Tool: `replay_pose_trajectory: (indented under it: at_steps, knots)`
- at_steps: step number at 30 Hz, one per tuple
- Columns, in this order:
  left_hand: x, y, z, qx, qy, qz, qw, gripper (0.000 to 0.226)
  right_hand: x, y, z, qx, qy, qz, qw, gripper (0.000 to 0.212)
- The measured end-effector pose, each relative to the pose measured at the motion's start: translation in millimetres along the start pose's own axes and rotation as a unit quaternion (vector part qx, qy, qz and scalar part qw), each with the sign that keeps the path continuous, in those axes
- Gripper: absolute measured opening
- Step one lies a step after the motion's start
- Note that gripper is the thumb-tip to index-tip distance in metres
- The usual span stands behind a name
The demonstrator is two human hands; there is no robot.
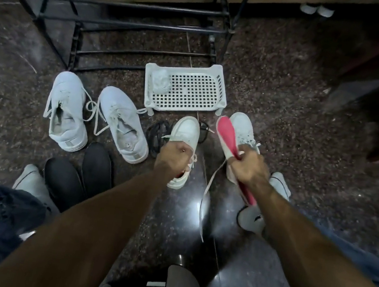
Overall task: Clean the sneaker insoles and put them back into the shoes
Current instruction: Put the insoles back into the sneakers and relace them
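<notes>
My right hand [248, 167] grips a pink insole [228, 139] at its middle, the toe end pointing away and up, above a white sneaker [242, 130]. My left hand [175, 154] grips the tongue or collar of a second white sneaker [187, 133] standing on the floor. Two black insoles [81, 175] lie flat on the floor at the lower left. A pair of pale grey sneakers [97, 117] with loose laces stands to the left.
A white perforated plastic tray [187, 90] with a pale crumpled cloth [160, 82] sits ahead. A black metal shoe rack [135, 15] stands behind it. Black laces [157, 135] lie coiled between the shoes. My socked feet [30, 181] and jeans frame the dark speckled floor.
</notes>
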State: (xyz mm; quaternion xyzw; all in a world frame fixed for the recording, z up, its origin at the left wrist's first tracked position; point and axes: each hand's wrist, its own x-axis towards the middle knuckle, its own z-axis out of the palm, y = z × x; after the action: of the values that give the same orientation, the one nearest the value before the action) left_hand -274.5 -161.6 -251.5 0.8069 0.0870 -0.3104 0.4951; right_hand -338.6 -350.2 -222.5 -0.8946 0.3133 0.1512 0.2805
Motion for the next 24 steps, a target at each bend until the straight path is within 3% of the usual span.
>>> replay_pose_trajectory:
  at_steps: [6, 10, 17, 21, 24]
  knots:
    - [18, 26, 62, 0.167, -0.063, 0.078, 0.981, 0.016, 43, 43, -4, 0.164, -0.046, 0.056, 0.984, 0.053]
    - [36, 32, 80, 0.221, -0.080, 0.088, 0.968, 0.022, 45, 58, 27, 0.160, -0.113, 0.067, 0.978, 0.051]
    - [32, 5, 66, 0.318, -0.090, 0.179, 0.927, 0.016, -18, 57, 70, 0.262, -0.101, 0.087, 0.956, 0.023]
    - [16, -15, 59, 0.387, -0.149, 0.248, 0.876, 0.020, -48, 62, 79, 0.305, -0.097, 0.102, 0.942, 0.023]
    - [11, -16, 64, 0.480, -0.189, 0.252, 0.819, 0.029, -54, 64, 78, 0.382, -0.038, 0.141, 0.912, 0.027]
